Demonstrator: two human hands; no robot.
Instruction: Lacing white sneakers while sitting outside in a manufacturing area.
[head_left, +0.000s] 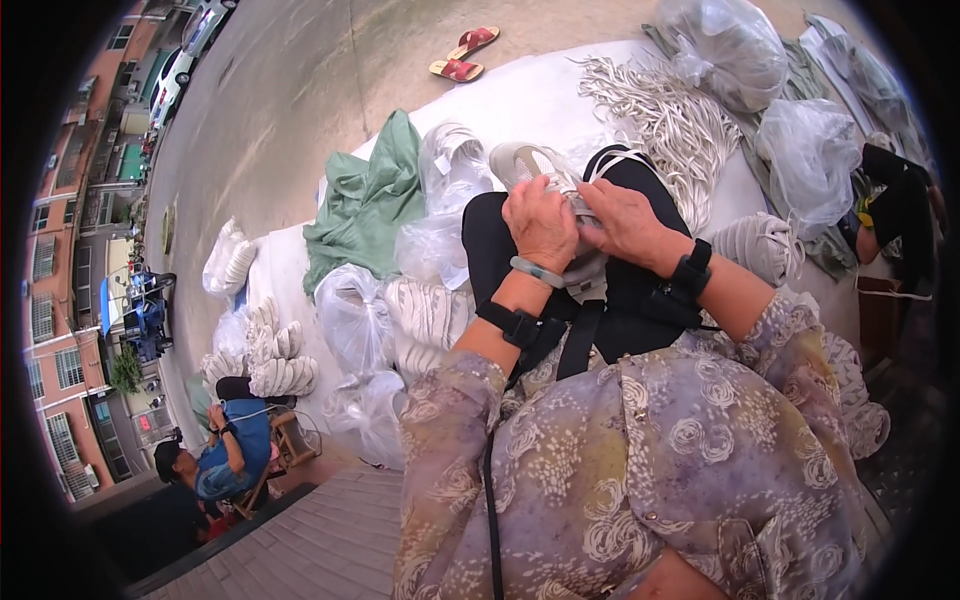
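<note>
A pale beige and white sneaker (522, 161) rests between my knees, its toe pointing away from me. My left hand (541, 220) is closed on its left side, fingers curled over the upper. Against its right side, my right hand (636, 228) grips near the lacing, thumb and fingers bent inward. Whether a lace lies between those fingertips is hidden. A white shoelace (622, 156) loops from the shoe over my right knee.
A heap of loose white laces (672, 125) spreads beyond my right knee. Clear plastic bags (352, 315), stacked pale shoes (428, 310) and green cloth (370, 200) lie to the left. More shoes (757, 247) sit right. Another person (230, 450) sits at far left; red slippers (465, 57) lie ahead.
</note>
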